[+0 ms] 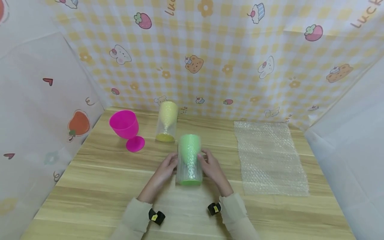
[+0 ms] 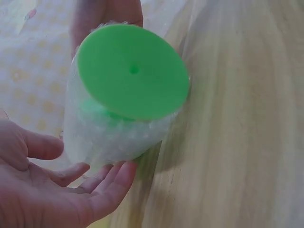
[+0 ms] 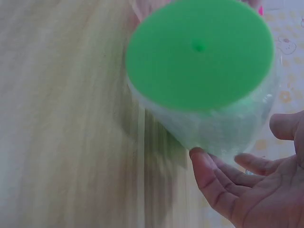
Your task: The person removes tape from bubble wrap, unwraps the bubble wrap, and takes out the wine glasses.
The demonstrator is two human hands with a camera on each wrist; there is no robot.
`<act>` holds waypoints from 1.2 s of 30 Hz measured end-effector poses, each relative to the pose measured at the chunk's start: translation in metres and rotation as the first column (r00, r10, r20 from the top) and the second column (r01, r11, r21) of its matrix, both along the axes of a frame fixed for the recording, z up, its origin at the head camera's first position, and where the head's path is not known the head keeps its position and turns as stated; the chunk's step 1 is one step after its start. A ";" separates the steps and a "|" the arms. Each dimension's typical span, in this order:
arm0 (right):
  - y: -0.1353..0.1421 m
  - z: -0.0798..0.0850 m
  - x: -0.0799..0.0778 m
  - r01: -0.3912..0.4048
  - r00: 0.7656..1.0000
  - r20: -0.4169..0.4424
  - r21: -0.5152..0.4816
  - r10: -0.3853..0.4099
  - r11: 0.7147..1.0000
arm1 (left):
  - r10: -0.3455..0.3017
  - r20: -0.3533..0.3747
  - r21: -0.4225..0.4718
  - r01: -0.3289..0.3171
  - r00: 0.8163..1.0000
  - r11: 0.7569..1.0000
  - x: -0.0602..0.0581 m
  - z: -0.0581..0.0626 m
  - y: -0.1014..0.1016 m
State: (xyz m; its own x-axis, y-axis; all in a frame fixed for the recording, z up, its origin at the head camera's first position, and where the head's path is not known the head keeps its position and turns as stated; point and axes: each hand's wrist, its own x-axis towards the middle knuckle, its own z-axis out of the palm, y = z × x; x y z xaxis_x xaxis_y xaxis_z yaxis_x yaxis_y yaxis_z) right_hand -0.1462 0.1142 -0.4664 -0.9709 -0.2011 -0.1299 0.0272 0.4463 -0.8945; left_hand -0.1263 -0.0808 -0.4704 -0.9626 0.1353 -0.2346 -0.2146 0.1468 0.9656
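Note:
A green plastic goblet [image 1: 190, 148] lies wrapped in bubble wrap [image 1: 195, 171], its flat round base [image 2: 133, 71] facing the person. My left hand [image 1: 168, 165] is at its left side, fingers loosely bent with the tips right at the underside of the wrap in the left wrist view. On the other side, my right hand [image 1: 211, 166] has its thumb at the wrap in the head view. The right wrist view shows the right fingers [image 3: 209, 178] spread, fingertips at the wrap's lower edge. Between the two hands, the goblet's bowl points away from the person.
A yellow goblet [image 1: 168, 113] in bubble wrap is behind the green one. To the left is an unwrapped magenta goblet [image 1: 124, 125]. A flat bubble wrap sheet [image 1: 270, 158] lies on the right of the wooden table [image 1: 99, 186]. Printed cloth [image 1: 219, 86] hangs behind.

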 end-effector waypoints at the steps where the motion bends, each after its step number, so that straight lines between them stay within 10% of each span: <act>1: 0.002 0.000 0.002 0.001 1.000 0.011 -0.007 -0.001 1.000 | 0.001 -0.013 -0.035 -0.001 1.000 0.999 0.004 0.002 0.000; 13: 0.009 -0.005 0.040 -0.172 0.979 0.097 -0.077 0.179 0.982 | -0.008 -0.154 -0.227 -0.028 0.988 0.974 0.051 0.017 0.001; 20: 0.011 -0.008 0.051 -0.149 0.974 0.167 -0.044 0.154 0.988 | -0.109 -0.209 -0.327 0.035 0.972 0.944 0.067 0.025 0.018; 28: 0.027 -0.010 0.054 -0.039 0.987 0.155 -0.037 0.045 0.999 | -0.137 -0.277 -0.382 0.022 0.951 0.924 0.058 0.013 0.023; 36: 0.037 -0.015 0.058 -0.086 0.975 0.182 -0.227 0.129 0.970 | -0.227 -0.244 -0.336 0.137 0.943 0.932 0.050 0.006 0.027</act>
